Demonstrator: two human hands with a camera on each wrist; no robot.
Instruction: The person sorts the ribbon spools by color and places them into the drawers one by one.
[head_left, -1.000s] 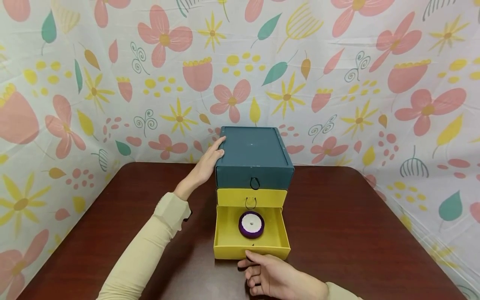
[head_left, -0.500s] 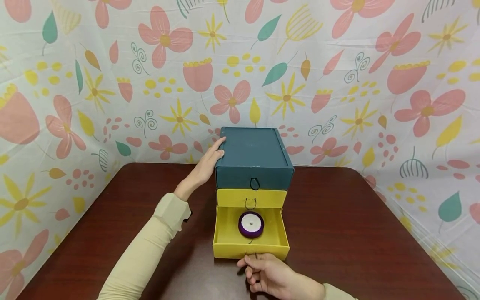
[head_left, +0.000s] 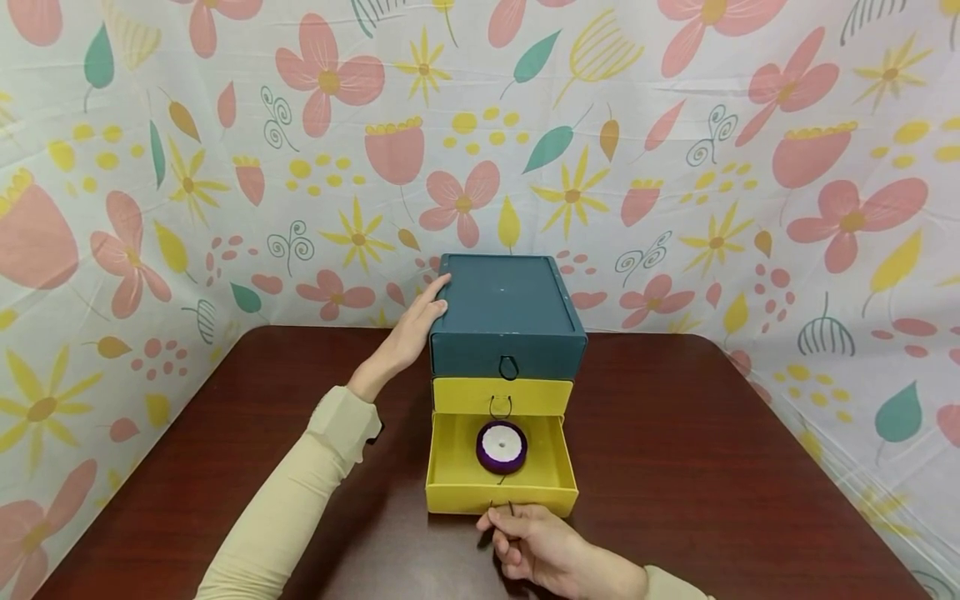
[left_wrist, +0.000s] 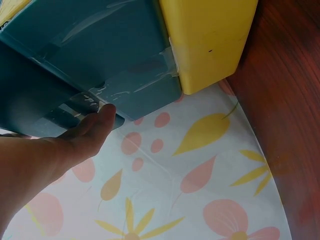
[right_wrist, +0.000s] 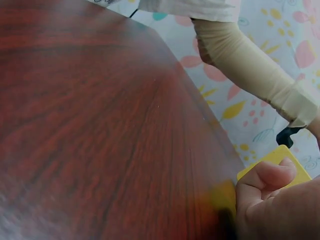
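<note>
A small drawer cabinet stands on the table, a dark teal unit [head_left: 502, 296] above yellow ones. The lowest yellow drawer [head_left: 450, 500] is pulled out, with a roll of purple ribbon on a white spool [head_left: 502, 447] lying in it. My right hand [head_left: 543, 542] pinches the dark cord loop on that drawer's front between thumb and forefinger. My left hand [head_left: 412, 329] rests against the left side of the teal unit, fingers fairly straight along its upper edge; in the left wrist view the thumb [left_wrist: 102, 122] touches the teal side.
The closed yellow drawer [head_left: 457, 396] sits just above the pulled-out one, a cord loop [head_left: 500, 407] on its front. Another loop [head_left: 508, 367] hangs on the teal front. A flower-patterned cloth [head_left: 480, 125] stands behind the dark red wooden table [head_left: 675, 467].
The right thumb and forefinger have closed on the cord loop, and its strands now show on the drawer front. The drawer and ribbon have shifted slightly inward. The left hand stays put.
</note>
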